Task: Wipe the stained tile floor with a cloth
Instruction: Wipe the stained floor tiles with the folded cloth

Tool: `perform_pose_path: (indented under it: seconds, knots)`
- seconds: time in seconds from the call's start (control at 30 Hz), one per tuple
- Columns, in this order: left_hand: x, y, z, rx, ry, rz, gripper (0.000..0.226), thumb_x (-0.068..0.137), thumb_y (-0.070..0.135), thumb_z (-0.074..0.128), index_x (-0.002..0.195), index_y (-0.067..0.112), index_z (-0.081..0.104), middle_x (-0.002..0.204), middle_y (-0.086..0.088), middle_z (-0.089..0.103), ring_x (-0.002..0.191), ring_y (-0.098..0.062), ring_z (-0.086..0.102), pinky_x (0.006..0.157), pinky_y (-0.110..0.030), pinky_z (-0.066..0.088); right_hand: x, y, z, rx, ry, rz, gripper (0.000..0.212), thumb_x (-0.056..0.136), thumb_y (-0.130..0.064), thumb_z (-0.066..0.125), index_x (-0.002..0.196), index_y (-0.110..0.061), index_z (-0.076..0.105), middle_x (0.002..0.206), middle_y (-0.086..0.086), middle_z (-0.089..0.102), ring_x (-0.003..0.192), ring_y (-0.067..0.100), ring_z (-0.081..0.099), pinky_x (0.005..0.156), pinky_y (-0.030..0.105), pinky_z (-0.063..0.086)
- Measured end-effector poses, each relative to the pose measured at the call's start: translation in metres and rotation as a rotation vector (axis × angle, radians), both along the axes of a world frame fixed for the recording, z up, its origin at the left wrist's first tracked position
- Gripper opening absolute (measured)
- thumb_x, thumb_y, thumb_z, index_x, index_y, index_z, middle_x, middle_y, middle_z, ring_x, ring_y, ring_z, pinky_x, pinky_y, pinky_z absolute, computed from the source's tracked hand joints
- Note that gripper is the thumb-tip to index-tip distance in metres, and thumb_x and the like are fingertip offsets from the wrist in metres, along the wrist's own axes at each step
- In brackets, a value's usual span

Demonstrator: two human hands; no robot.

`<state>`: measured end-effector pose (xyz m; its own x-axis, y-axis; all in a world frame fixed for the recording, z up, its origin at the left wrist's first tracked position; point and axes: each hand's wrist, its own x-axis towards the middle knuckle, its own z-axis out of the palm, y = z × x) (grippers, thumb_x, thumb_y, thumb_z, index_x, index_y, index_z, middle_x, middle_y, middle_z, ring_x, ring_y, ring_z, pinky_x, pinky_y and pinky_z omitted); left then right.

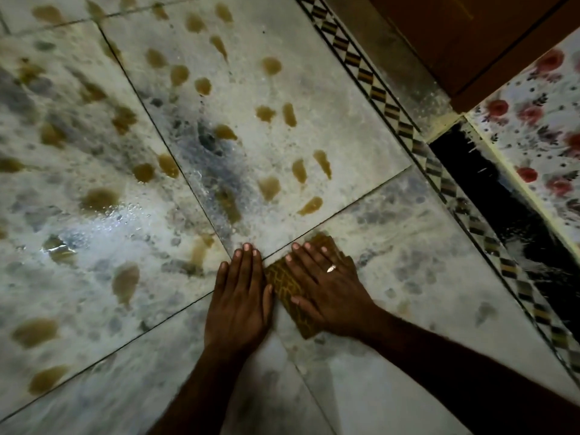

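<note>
A folded brown patterned cloth (287, 285) lies flat on the pale marbled tile floor (408, 246), near where several tiles meet. My right hand (326, 284), with a ring on one finger, presses flat on top of the cloth and covers most of it. My left hand (240, 296) lies flat beside it, its thumb side touching the cloth's left edge. Several brown liquid stains (270, 186) dot the tiles ahead and to the left of the hands. The tile under and right of the cloth shows few stains.
A checkered border strip (436, 171) runs diagonally along the right. Beyond it are a dark gap (489, 196), a floral-patterned surface (539, 127) and a brown wooden panel (470, 36). A wet glare patch (103, 221) shines at the left.
</note>
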<state>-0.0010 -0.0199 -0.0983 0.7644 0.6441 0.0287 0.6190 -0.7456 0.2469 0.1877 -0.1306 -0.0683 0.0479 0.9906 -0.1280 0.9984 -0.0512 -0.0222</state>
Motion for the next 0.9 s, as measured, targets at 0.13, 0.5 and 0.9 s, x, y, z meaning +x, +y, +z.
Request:
perform_pose_path:
  seconds: [0.13,0.5,0.9]
  knots:
    - [0.002,0.000,0.000,0.005,0.023,0.002,0.063,0.105,0.035,0.025,0.157,0.000,0.028,0.166,-0.020,0.025,0.155,-0.032,0.021,0.124,-0.052,0.022,0.001,-0.001,-0.004,0.025,0.002,-0.005,0.074,0.103,-0.060,0.036,0.162,-0.016,0.026,0.170,0.009,0.022,0.158,0.025,0.018,0.127,0.048,0.022]
    - [0.003,-0.002,0.002,-0.019,0.033,0.053,0.067,0.100,0.031,0.034,0.157,-0.003,0.023,0.167,-0.022,0.019,0.156,-0.033,0.018,0.125,-0.051,0.023,-0.002,0.001,-0.007,0.082,-0.010,-0.009,0.076,0.102,-0.062,0.040,0.161,-0.015,0.030,0.169,0.011,0.026,0.158,0.027,0.021,0.124,0.051,0.028]
    - [0.003,-0.003,0.002,-0.008,0.064,0.074,0.069,0.098,0.032,0.039,0.155,-0.006,0.027,0.166,-0.025,0.021,0.155,-0.037,0.021,0.124,-0.053,0.024,0.021,0.119,-0.018,0.245,0.007,-0.046,0.064,0.108,-0.053,0.033,0.160,-0.016,0.034,0.166,0.011,0.034,0.155,0.027,0.029,0.124,0.049,0.025]
